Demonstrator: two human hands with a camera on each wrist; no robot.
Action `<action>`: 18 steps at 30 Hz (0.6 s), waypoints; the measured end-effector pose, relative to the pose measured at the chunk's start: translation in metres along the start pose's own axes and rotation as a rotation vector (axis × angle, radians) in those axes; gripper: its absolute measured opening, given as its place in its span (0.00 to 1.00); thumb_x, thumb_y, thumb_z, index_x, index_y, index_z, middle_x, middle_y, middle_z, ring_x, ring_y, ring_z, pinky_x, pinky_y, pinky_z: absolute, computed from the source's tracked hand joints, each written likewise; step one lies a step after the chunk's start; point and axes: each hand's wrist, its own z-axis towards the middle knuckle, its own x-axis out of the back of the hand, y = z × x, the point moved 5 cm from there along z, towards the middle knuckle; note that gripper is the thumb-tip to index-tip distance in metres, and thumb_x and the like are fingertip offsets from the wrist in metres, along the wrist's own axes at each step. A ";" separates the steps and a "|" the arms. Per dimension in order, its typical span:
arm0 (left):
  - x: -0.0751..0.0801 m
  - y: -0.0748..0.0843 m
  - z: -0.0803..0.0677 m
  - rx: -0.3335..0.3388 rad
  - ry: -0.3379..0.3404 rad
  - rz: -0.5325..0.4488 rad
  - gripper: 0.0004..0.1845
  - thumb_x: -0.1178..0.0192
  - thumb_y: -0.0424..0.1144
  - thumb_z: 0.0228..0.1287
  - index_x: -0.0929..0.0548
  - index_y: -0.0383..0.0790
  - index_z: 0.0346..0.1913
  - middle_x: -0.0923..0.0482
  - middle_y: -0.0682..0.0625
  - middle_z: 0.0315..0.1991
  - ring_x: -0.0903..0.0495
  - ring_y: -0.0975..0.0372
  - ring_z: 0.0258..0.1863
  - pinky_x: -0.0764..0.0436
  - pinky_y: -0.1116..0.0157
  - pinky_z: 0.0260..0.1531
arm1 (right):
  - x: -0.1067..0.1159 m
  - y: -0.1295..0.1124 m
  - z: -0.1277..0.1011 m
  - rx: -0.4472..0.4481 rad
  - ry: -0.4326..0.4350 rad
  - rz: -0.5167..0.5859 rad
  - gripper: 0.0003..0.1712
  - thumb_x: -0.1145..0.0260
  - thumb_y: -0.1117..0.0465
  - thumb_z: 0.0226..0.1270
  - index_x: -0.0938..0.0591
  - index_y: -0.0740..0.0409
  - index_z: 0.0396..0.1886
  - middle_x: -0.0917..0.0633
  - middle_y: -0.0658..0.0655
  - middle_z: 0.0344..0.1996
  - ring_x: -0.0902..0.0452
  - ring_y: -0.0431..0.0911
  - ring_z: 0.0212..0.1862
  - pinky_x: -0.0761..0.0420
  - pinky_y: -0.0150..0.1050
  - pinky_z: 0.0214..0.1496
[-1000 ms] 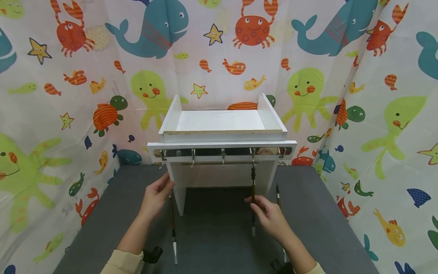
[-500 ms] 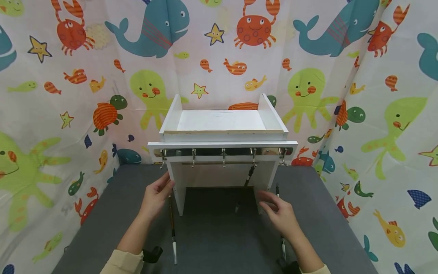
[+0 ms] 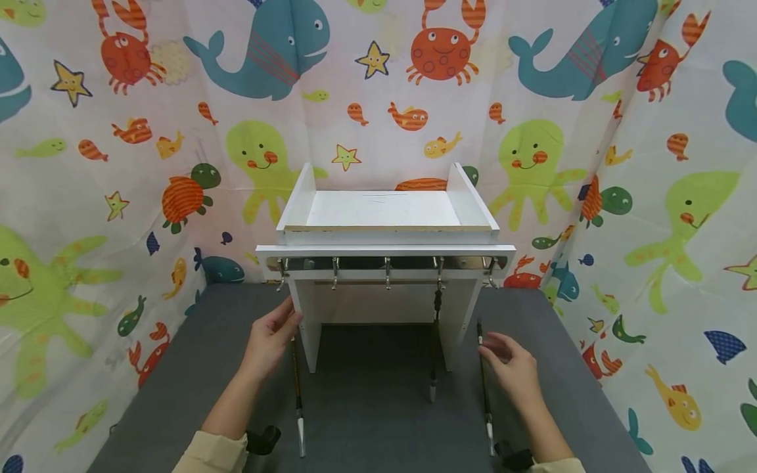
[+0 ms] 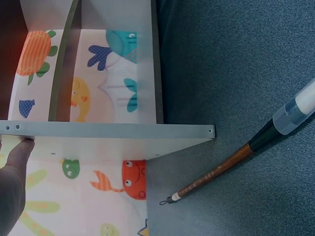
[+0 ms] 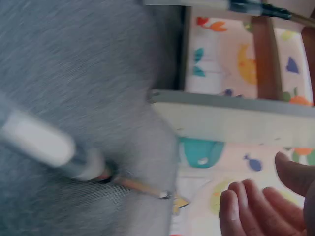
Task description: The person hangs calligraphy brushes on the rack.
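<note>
White rack [image 3: 384, 249] between hands; one brush [image 3: 435, 341] hanging, two brushes [image 3: 298, 387] flat

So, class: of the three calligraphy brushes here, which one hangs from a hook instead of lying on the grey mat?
The dark-handled middle brush hangs from the white rack's fourth hook; the other two lie flat outside the rack's legs.

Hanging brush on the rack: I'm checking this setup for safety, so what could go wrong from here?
The hanging brush dangles from one hook with nobody holding it, so a knock could unhook it. The right hand reaches for the brush on the mat close beside the rack leg; bumping it might shake the rack, though the left hand steadies it.
</note>
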 end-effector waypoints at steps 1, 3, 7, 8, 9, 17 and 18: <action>0.000 0.000 0.000 0.002 0.000 -0.004 0.31 0.44 0.45 0.77 0.36 0.39 0.76 0.37 0.44 0.76 0.32 0.52 0.71 0.25 0.62 0.63 | -0.001 0.005 0.001 -0.025 -0.009 -0.017 0.22 0.29 0.53 0.68 0.18 0.56 0.58 0.10 0.56 0.46 0.14 0.44 0.49 0.17 0.27 0.47; -0.001 -0.001 0.001 0.005 0.000 -0.006 0.31 0.44 0.45 0.77 0.36 0.39 0.77 0.37 0.44 0.76 0.32 0.52 0.72 0.25 0.64 0.62 | -0.002 0.015 0.005 -0.068 -0.026 -0.031 0.23 0.29 0.54 0.69 0.19 0.58 0.60 0.11 0.59 0.48 0.14 0.53 0.51 0.14 0.37 0.48; -0.001 0.001 0.001 0.006 -0.006 0.014 0.31 0.44 0.46 0.77 0.36 0.40 0.77 0.37 0.44 0.76 0.32 0.51 0.72 0.25 0.64 0.62 | -0.006 0.030 0.011 -0.117 -0.061 -0.052 0.26 0.29 0.55 0.69 0.21 0.61 0.62 0.12 0.64 0.50 0.15 0.58 0.52 0.14 0.50 0.48; -0.001 0.001 0.001 0.008 -0.005 0.017 0.31 0.44 0.47 0.77 0.36 0.41 0.77 0.37 0.44 0.76 0.32 0.51 0.71 0.25 0.64 0.62 | -0.008 0.034 0.012 -0.130 -0.074 -0.064 0.27 0.29 0.55 0.69 0.22 0.62 0.63 0.12 0.65 0.50 0.15 0.59 0.52 0.14 0.51 0.47; -0.001 0.001 0.001 0.011 -0.005 0.022 0.31 0.44 0.47 0.77 0.36 0.41 0.77 0.37 0.44 0.76 0.31 0.51 0.71 0.25 0.63 0.62 | -0.009 0.037 0.013 -0.142 -0.089 -0.077 0.28 0.29 0.55 0.68 0.23 0.64 0.64 0.13 0.65 0.51 0.15 0.60 0.52 0.14 0.52 0.47; 0.000 -0.001 -0.003 0.029 -0.006 0.023 0.31 0.44 0.46 0.77 0.36 0.41 0.77 0.37 0.43 0.76 0.32 0.51 0.72 0.26 0.60 0.63 | -0.018 0.049 0.016 -0.188 -0.131 -0.125 0.32 0.27 0.59 0.65 0.25 0.69 0.64 0.13 0.70 0.49 0.15 0.63 0.49 0.14 0.55 0.44; 0.000 -0.001 -0.002 0.029 -0.005 0.022 0.31 0.44 0.46 0.77 0.36 0.41 0.77 0.37 0.44 0.76 0.32 0.52 0.71 0.26 0.61 0.63 | -0.019 0.050 0.016 -0.189 -0.127 -0.128 0.32 0.27 0.59 0.65 0.25 0.70 0.64 0.13 0.70 0.48 0.15 0.63 0.48 0.14 0.54 0.44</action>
